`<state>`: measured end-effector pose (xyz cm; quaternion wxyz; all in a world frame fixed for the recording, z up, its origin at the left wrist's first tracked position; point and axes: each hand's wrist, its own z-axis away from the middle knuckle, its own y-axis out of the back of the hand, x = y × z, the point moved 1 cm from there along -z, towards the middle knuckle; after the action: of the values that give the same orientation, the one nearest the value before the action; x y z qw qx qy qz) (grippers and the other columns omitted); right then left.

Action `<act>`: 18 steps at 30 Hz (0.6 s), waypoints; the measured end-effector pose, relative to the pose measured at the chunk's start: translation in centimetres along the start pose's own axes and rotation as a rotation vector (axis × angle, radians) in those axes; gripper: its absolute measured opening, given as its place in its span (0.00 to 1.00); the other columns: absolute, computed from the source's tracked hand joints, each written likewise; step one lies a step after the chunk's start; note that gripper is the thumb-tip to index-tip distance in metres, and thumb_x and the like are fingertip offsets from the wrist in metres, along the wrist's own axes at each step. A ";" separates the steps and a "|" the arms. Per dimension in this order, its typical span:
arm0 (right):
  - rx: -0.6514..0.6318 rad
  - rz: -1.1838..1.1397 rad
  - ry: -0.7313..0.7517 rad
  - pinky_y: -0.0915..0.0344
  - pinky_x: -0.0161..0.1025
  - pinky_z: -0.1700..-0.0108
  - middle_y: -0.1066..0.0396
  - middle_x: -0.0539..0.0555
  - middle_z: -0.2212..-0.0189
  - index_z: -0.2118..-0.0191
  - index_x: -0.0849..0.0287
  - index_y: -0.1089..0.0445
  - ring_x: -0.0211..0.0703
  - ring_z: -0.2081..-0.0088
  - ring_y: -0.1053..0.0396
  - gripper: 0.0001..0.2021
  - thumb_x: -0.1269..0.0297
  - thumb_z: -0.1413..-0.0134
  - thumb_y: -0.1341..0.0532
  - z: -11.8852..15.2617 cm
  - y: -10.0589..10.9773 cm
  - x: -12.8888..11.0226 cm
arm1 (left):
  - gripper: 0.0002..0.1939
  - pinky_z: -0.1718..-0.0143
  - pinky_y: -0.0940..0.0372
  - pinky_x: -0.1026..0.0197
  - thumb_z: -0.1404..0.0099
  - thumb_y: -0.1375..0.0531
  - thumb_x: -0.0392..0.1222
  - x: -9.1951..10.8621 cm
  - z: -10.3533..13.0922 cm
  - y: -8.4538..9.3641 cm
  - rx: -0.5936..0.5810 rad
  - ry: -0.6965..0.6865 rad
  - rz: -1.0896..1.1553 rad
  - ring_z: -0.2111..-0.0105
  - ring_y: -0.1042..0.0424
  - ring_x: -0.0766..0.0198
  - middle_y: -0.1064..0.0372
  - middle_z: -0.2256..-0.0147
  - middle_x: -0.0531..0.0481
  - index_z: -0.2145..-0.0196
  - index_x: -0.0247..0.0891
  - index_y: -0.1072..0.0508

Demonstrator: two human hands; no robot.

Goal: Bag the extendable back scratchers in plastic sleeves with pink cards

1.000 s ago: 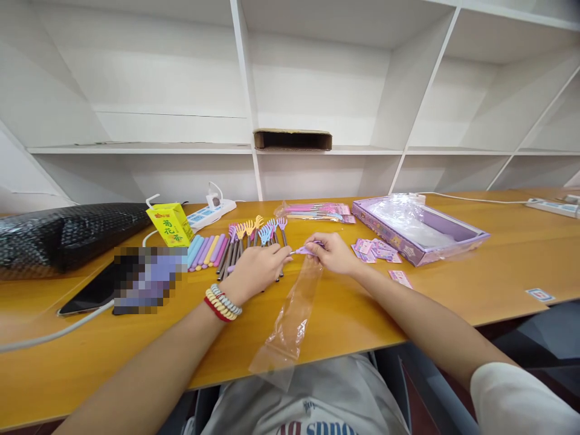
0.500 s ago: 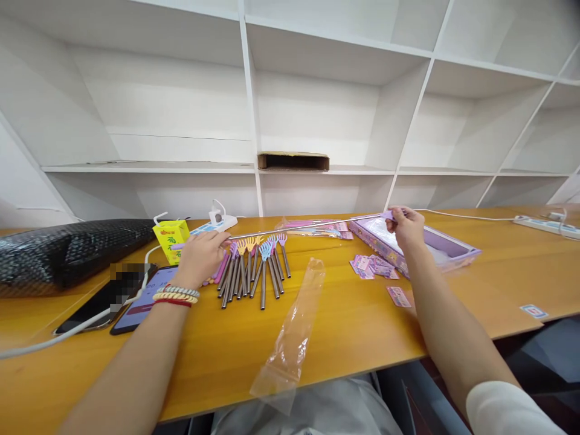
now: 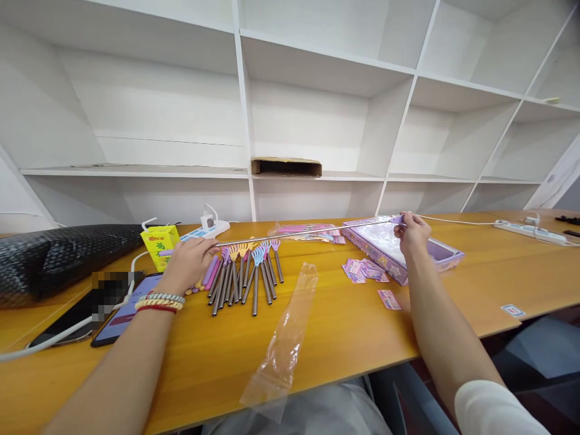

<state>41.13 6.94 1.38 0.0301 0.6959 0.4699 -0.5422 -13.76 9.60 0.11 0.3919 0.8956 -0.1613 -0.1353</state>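
Stretched out between my hands is a telescopic back scratcher (image 3: 299, 232), its thin metal rod pulled long. My left hand (image 3: 188, 264) is closed round its purple handle end, whose tip shows past the hand. At the other end, the fingers of my right hand (image 3: 413, 232) pinch the purple claw head. Below the rod lie several collapsed back scratchers (image 3: 255, 290) with purple, yellow, blue and pink claws. Loose purple handles (image 3: 211, 272) are partly hidden behind my left hand. A clear plastic sleeve (image 3: 285, 338) lies in front, overhanging the table edge.
A purple box (image 3: 380, 257) with plastic film stands near my right hand, small printed cards (image 3: 365, 270) before it. At left are a yellow drink carton (image 3: 158, 241), phones (image 3: 127, 308), a white cable and a black wrapped bundle (image 3: 67, 257). White shelves (image 3: 312, 121) rise behind.
The view has shifted slightly, so most things sit further left. Both hands keep hold of the extended back scratcher, and the right hand is a little further from the left.
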 end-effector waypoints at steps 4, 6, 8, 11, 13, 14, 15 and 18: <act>-0.017 -0.004 -0.086 0.50 0.29 0.90 0.37 0.47 0.83 0.70 0.62 0.33 0.31 0.88 0.40 0.22 0.44 0.52 0.43 0.3 -0.1 0.3 | 0.19 0.56 0.44 0.51 0.35 0.53 0.46 -0.1 0.2 -0.4 -0.024 0.041 0.067 0.54 0.33 0.51 0.29 0.57 0.41 0.57 0.36 0.29; -0.016 -0.006 -0.126 0.50 0.30 0.89 0.36 0.48 0.82 0.70 0.62 0.34 0.31 0.88 0.40 0.24 0.41 0.51 0.46 0.4 -0.3 0.5 | 0.19 0.56 0.44 0.51 0.35 0.53 0.46 -0.1 0.2 -0.4 -0.036 0.047 0.068 0.54 0.34 0.51 0.29 0.57 0.41 0.57 0.36 0.29; -0.007 -0.029 -0.172 0.50 0.30 0.89 0.36 0.47 0.82 0.70 0.61 0.36 0.32 0.87 0.40 0.24 0.40 0.51 0.47 0.5 -0.4 0.7 | 0.18 0.56 0.44 0.51 0.36 0.53 0.46 0.1 0.2 -0.4 -0.032 0.045 0.062 0.55 0.33 0.50 0.28 0.57 0.41 0.58 0.36 0.28; -0.016 -0.150 -0.256 0.49 0.31 0.87 0.38 0.46 0.82 0.75 0.58 0.41 0.32 0.86 0.41 0.23 0.39 0.52 0.47 0.6 -0.4 0.8 | 0.16 0.56 0.43 0.52 0.37 0.50 0.46 0.5 0.2 0.0 -0.001 0.035 0.080 0.56 0.32 0.52 0.27 0.60 0.42 0.61 0.37 0.27; -0.046 -0.264 -0.293 0.47 0.31 0.85 0.39 0.46 0.82 0.77 0.58 0.46 0.31 0.85 0.42 0.23 0.41 0.51 0.47 0.6 -0.2 0.8 | 0.15 0.57 0.42 0.53 0.38 0.49 0.45 0.7 0.2 0.2 0.016 0.044 0.092 0.59 0.30 0.53 0.26 0.62 0.43 0.63 0.37 0.26; -0.063 -0.312 -0.300 0.47 0.31 0.84 0.38 0.46 0.81 0.78 0.58 0.48 0.30 0.85 0.43 0.22 0.43 0.50 0.47 0.6 -0.2 0.7 | 0.14 0.57 0.41 0.54 0.39 0.48 0.45 0.9 0.2 0.3 0.021 0.057 0.092 0.60 0.30 0.53 0.26 0.63 0.43 0.64 0.37 0.25; -0.075 -0.343 -0.300 0.47 0.31 0.83 0.37 0.47 0.80 0.78 0.58 0.48 0.30 0.84 0.43 0.21 0.45 0.49 0.46 0.6 -0.1 0.7 | 0.13 0.58 0.40 0.54 0.40 0.47 0.44 1.0 0.2 0.4 0.028 0.080 0.088 0.61 0.30 0.54 0.26 0.64 0.43 0.66 0.36 0.26; -0.069 -0.314 -0.330 0.48 0.30 0.83 0.34 0.47 0.76 0.75 0.57 0.45 0.30 0.83 0.43 0.12 0.57 0.48 0.45 0.6 -0.2 0.8 | 0.09 0.62 0.39 0.54 0.43 0.46 0.42 1.1 0.2 0.4 0.047 0.178 0.075 0.64 0.29 0.53 0.26 0.68 0.44 0.69 0.37 0.27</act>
<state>40.49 7.23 0.58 0.0456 0.5148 0.5795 -0.6301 -12.88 8.75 0.14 0.3882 0.9064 -0.1626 -0.0366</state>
